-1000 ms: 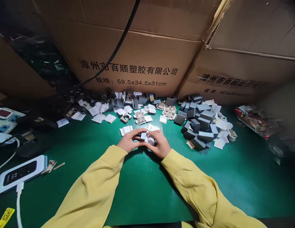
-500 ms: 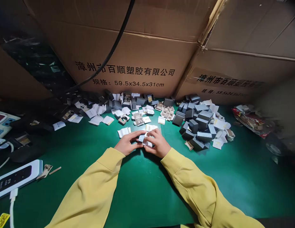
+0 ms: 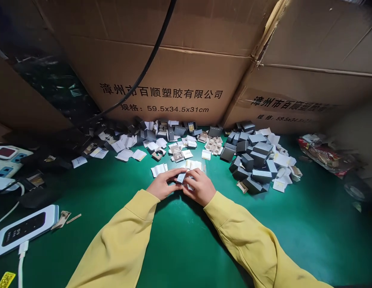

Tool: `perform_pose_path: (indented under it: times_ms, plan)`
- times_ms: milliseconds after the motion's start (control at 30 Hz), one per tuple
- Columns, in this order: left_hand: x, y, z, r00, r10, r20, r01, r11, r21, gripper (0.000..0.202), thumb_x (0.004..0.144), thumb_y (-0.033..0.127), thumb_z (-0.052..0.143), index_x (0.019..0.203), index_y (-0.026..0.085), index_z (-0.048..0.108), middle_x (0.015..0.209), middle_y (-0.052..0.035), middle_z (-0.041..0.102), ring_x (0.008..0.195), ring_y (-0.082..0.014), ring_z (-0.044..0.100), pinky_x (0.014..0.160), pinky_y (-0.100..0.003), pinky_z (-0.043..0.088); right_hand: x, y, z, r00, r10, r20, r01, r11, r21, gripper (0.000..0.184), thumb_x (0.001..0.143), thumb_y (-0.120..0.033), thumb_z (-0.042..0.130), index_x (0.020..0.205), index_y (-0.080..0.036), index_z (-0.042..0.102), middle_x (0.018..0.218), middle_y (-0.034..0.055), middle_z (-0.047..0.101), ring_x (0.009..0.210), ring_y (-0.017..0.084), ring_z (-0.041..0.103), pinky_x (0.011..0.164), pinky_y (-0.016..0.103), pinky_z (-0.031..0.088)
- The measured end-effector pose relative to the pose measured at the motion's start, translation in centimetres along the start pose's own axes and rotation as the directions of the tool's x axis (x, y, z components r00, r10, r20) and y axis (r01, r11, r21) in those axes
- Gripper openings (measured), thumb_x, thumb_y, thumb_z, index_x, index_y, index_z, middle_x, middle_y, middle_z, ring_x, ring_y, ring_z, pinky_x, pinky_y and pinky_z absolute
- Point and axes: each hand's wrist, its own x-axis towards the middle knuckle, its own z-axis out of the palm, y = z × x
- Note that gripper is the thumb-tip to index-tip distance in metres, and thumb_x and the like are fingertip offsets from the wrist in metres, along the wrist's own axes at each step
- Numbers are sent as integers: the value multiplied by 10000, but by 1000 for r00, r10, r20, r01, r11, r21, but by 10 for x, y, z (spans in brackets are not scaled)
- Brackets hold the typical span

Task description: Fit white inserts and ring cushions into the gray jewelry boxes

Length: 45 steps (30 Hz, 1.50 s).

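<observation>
My two hands meet over the green mat (image 3: 186,240), both in yellow sleeves. Between them is a small grey box (image 3: 181,178). My left hand (image 3: 162,185) pinches it from the left with fingers curled. My right hand (image 3: 200,186) closes on it from the right, and a bit of white paper shows under its fingers. A folded white paper slip (image 3: 159,169) lies just beyond my left hand, and another white slip (image 3: 193,164) lies beyond my right.
A heap of small grey boxes (image 3: 254,160) lies to the right, loose white slips and open inserts (image 3: 176,150) behind. Large cardboard cartons (image 3: 174,80) wall the back. At the left lie a white device with a cable (image 3: 24,230) and a power strip (image 3: 6,158).
Both hands have stayed together on the small grey box, turning it slightly; the rounded dark part seen a second ago is now hidden under my right hand.
</observation>
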Motion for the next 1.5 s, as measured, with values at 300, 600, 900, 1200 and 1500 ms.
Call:
perform_pose_path:
  times_ms: [300,600,900,1200,1500]
  plan:
    - [-2,4,1,1000,-9,2,9,1000,-14,555,707,302,652,1236,189,529,1252,-103,553,1108,-264,540,937,-396,446,-5,4,3,998,-61,-23,62,997,44,109,834,-271,530,877,-191,590,892,55,633,879,175,514,757,322,441]
    - [-2,3,0,998,18,58,-19,1000,2,546,715,248,625,1245,182,515,1287,-102,522,1079,-235,552,951,-380,428,-8,0,6,998,62,18,-64,987,148,154,806,-317,557,870,-182,594,883,73,581,845,192,450,767,347,440]
    - [-2,2,-2,994,-6,107,10,999,-33,556,723,251,619,1261,187,497,1303,-91,508,1108,-221,532,988,-374,392,-9,3,5,999,-30,25,29,999,12,158,837,-324,512,817,-207,617,862,54,622,886,195,458,816,368,401]
    - [-2,7,-5,988,-4,153,8,1000,-25,582,703,244,640,1264,185,498,1282,-96,530,1129,-242,520,1000,-385,369,-11,0,4,994,-83,68,84,996,-10,156,852,-280,478,808,-192,600,781,40,595,859,191,450,820,364,376]
    - [-2,8,-4,991,-8,136,9,1000,-12,578,707,263,642,1262,193,498,1269,-90,540,1098,-228,536,995,-387,376,-11,6,13,999,-41,28,38,995,93,190,847,-335,477,811,-188,591,793,47,613,862,183,491,800,355,411]
